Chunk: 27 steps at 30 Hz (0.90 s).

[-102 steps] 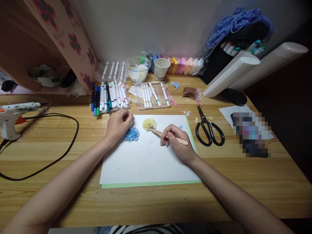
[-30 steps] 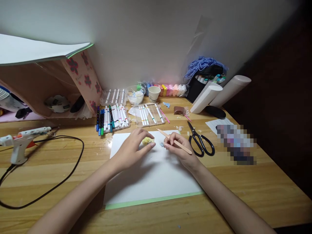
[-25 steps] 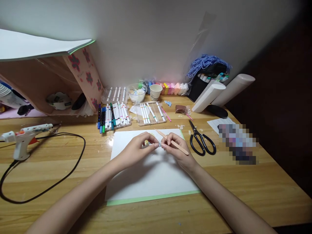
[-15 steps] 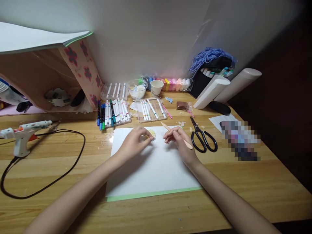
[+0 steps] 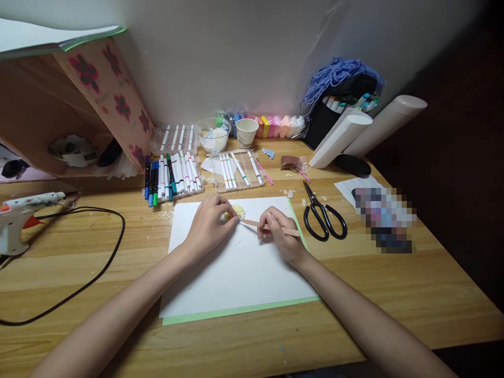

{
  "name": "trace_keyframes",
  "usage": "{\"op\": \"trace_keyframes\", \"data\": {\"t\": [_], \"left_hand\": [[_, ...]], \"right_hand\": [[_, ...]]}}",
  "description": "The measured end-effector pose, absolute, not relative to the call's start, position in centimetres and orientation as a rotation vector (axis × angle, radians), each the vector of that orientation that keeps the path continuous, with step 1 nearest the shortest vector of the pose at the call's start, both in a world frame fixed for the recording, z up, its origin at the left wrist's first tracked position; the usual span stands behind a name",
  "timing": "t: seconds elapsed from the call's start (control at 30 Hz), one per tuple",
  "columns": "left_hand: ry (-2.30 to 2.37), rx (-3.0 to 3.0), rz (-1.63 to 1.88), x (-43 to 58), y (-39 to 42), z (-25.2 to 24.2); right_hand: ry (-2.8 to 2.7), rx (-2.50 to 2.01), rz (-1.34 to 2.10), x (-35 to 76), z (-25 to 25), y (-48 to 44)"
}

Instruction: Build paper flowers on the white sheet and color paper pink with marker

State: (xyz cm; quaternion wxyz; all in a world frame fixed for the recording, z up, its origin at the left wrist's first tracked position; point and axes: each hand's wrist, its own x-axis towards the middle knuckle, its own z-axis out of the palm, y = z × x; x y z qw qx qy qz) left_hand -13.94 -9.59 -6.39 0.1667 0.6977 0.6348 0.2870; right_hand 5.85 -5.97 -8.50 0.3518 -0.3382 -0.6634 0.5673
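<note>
My right hand (image 5: 279, 233) is closed around a flat wooden craft stick (image 5: 289, 231), whose narrow end points left. That end reaches the fingertips of my left hand (image 5: 214, 223), where thumb and forefinger pinch a tiny dark bit too small to name. Just behind these fingertips, a pale yellow, crumbly-looking round piece (image 5: 238, 210) rests on the white paper (image 5: 232, 273), partly covered by my left hand. Both hands are over the upper half of the sheet, which has a green edge.
Black-handled scissors (image 5: 325, 212) lie to the right of the paper. Behind it are markers (image 5: 183, 173), a clear marker case (image 5: 240, 170), a paper cup (image 5: 247, 132) and a plastic bowl (image 5: 212, 135). A hot glue gun (image 5: 19, 220) and its cable lie left.
The craft stick has swung from a steep slant to nearly level, its narrow end now at my left fingertips. My right hand has moved left, closer to my left. The whole view has shifted slightly.
</note>
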Motion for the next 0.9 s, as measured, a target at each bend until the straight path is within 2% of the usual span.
{"op": "trace_keyframes", "data": {"t": [0.33, 0.9], "left_hand": [[1.811, 1.968, 0.840, -14.2, -9.5, -6.4], [1.980, 1.846, 1.094, -15.9, -8.8, -8.1]], "right_hand": [[-1.735, -0.873, 1.453, 5.6, -8.9, -5.8], [-1.730, -0.909, 1.443, 5.0, -9.2, -5.8]]}}
